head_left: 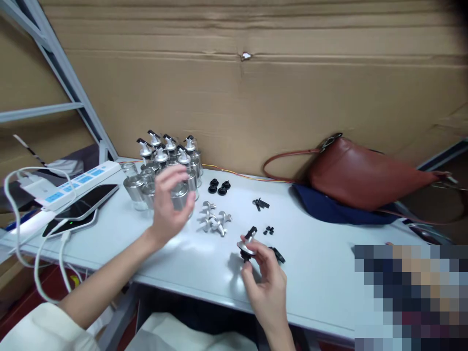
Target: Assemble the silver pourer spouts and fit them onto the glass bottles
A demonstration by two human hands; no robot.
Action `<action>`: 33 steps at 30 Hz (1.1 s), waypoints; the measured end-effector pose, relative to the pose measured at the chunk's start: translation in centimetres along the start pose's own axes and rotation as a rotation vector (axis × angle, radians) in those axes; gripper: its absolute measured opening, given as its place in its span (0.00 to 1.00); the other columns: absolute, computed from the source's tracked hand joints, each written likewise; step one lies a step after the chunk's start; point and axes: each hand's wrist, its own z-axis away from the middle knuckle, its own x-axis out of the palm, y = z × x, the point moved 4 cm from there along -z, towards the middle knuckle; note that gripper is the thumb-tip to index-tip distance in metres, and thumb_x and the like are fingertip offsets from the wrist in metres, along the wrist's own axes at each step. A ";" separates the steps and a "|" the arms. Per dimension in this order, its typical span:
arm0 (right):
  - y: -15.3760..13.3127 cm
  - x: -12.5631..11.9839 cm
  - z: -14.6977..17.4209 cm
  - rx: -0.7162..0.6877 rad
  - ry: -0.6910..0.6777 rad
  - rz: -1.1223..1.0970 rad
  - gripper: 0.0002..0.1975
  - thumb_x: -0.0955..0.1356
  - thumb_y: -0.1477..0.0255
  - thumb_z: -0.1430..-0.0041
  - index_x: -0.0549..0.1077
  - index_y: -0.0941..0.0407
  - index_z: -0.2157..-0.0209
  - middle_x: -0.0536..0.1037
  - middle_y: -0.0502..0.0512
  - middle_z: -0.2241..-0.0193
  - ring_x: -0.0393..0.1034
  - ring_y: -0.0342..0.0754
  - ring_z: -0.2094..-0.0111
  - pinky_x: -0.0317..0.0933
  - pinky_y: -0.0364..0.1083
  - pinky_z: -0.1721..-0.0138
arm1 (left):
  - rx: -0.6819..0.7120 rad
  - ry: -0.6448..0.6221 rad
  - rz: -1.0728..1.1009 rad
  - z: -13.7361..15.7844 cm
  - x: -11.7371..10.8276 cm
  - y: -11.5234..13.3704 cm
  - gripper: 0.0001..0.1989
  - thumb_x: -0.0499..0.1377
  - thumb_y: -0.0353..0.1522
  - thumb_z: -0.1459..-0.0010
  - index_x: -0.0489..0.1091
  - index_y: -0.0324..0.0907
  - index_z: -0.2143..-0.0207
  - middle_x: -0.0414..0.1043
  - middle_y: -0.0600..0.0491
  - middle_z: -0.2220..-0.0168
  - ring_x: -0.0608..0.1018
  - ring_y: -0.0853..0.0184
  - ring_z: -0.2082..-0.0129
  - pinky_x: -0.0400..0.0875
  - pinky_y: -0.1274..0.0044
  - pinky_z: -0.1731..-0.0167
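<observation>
My right hand (266,278) pinches a pourer spout (247,247) with a silver dome, a black flip cap and a black stopper below. Over by the glass bottles (135,190), my left hand (171,204) is raised with thumb and fingers curved apart and nothing in it. A bottle (180,196) shows through that gap; contact cannot be made out. Several bottles at the back carry similar spouts (161,155). Between my hands lie loose silver spout pieces (215,222). Black stoppers (219,186), flat black pieces (261,203) and tiny black bits (268,230) lie beyond.
A white power strip (82,183) and two phones (87,202) with white cables are at the left. A brown leather bag (354,173) rests on dark blue cloth (325,207) at the right. Cardboard (226,107) stands behind the table (321,273). A blurred patch covers the lower right.
</observation>
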 end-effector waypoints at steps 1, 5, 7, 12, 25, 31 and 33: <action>0.1 0.0 0.1 0.009 -0.001 -0.044 0.13 0.63 0.79 0.44 0.70 0.54 0.57 0.77 0.59 0.59 0.76 0.53 0.55 0.72 0.52 0.56 | -0.074 0.067 -0.016 -0.4 -0.6 -0.8 0.22 0.60 0.27 0.45 0.61 0.48 0.49 0.63 0.49 0.47 0.67 0.57 0.42 0.62 0.61 0.42; 0.2 0.0 0.2 0.020 -0.001 -0.139 0.06 0.66 0.76 0.42 0.68 0.54 0.62 0.75 0.58 0.61 0.75 0.52 0.55 0.70 0.52 0.56 | -0.393 0.037 0.094 -0.7 -0.8 -3.9 0.25 0.61 0.31 0.46 0.57 0.46 0.46 0.63 0.45 0.45 0.69 0.57 0.43 0.65 0.62 0.43; 0.1 -0.1 0.0 0.023 0.015 -0.134 0.04 0.66 0.74 0.41 0.68 0.54 0.62 0.75 0.56 0.63 0.74 0.51 0.59 0.69 0.50 0.59 | -0.491 0.026 0.166 -0.3 -0.6 -4.7 0.25 0.60 0.31 0.46 0.56 0.46 0.47 0.65 0.46 0.47 0.73 0.60 0.48 0.70 0.65 0.48; -0.8 -0.5 -0.4 -0.018 0.014 -0.123 0.07 0.64 0.71 0.37 0.73 0.54 0.60 0.76 0.56 0.63 0.73 0.51 0.59 0.67 0.52 0.56 | -0.543 0.019 0.234 0.4 -1.2 -3.9 0.21 0.61 0.32 0.47 0.59 0.44 0.51 0.70 0.49 0.57 0.75 0.63 0.54 0.72 0.69 0.53; -7.5 -1.4 -2.8 -0.345 -0.064 -0.151 0.24 0.67 0.75 0.41 0.63 0.53 0.43 0.74 0.61 0.50 0.71 0.52 0.48 0.65 0.54 0.48 | -0.574 -0.349 0.641 4.0 0.9 5.9 0.22 0.59 0.34 0.42 0.56 0.44 0.47 0.70 0.56 0.68 0.77 0.68 0.68 0.72 0.74 0.64; -9.2 -0.4 -5.0 -0.658 -0.127 0.078 0.21 0.68 0.73 0.40 0.67 0.53 0.45 0.75 0.63 0.49 0.71 0.52 0.48 0.68 0.52 0.49 | -0.589 -0.339 0.804 5.1 4.3 6.3 0.25 0.63 0.37 0.46 0.57 0.43 0.50 0.68 0.59 0.73 0.74 0.71 0.74 0.70 0.79 0.72; -8.6 -0.2 -5.3 -0.679 -0.128 0.105 0.18 0.68 0.73 0.40 0.70 0.53 0.48 0.76 0.62 0.50 0.72 0.53 0.49 0.69 0.51 0.50 | -0.596 -0.309 0.819 5.2 4.9 6.4 0.24 0.64 0.36 0.47 0.58 0.43 0.51 0.68 0.60 0.74 0.74 0.71 0.75 0.69 0.80 0.74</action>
